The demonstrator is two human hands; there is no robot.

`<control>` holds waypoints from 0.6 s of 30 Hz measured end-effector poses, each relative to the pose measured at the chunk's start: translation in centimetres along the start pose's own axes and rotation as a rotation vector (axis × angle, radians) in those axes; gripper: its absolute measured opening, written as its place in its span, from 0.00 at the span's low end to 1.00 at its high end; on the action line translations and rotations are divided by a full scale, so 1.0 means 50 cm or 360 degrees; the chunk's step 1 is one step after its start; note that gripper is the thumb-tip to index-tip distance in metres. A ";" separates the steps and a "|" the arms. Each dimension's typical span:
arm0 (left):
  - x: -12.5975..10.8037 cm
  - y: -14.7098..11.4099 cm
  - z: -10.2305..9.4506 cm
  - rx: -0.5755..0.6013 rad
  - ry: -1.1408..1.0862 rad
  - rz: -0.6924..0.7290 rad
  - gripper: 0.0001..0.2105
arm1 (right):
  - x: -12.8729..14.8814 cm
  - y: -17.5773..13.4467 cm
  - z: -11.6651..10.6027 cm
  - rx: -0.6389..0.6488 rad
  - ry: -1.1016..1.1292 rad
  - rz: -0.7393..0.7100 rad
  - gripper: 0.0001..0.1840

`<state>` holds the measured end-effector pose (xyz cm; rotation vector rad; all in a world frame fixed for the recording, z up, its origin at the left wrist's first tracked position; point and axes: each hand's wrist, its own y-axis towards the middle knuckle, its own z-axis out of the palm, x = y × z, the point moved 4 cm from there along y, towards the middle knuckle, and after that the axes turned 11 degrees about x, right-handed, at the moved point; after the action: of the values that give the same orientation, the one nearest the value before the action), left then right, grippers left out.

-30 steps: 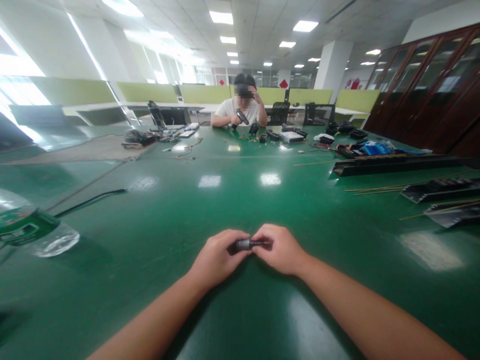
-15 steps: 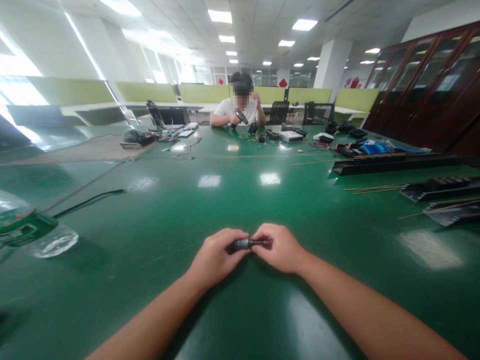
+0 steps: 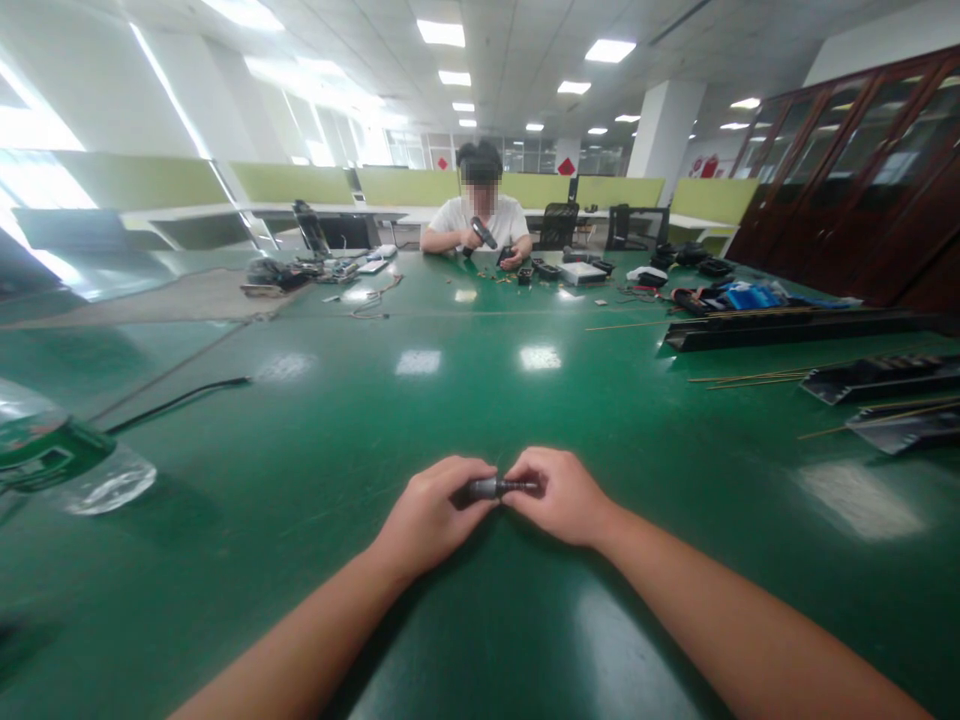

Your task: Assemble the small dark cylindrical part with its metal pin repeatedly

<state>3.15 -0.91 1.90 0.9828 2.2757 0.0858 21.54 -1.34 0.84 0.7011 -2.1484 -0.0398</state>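
- At near left, clear bottle (image 3: 60, 450): a wide elbow swing could topple it.
- Left of near centre, left hand (image 3: 435, 510): fingers wrapped round the grey cylindrical piece (image 3: 486, 488); a loose hold could let it spin.
- Between both hands, the piece's thin dark shaft (image 3: 529, 486): sideways force might bend it.
- Right of near centre, right hand (image 3: 561, 500): narrow pinch on the shaft; smooth metal, if such, could slip.

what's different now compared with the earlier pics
The co-worker's left hand has come down from beside the head to the small black part on the table, seemingly taking hold of it. Unchanged: the person's left hand and right hand both hold the dark metal piece, and the co-worker's handheld tool stays raised.
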 end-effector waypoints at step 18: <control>0.008 0.000 -0.012 -0.0113 0.0041 -0.0032 0.10 | -0.001 0.000 -0.004 -0.0070 0.0002 0.0122 0.04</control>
<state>2.60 -0.55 2.15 0.9269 2.2894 0.1707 21.70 -1.27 0.95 0.5929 -2.1645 -0.0455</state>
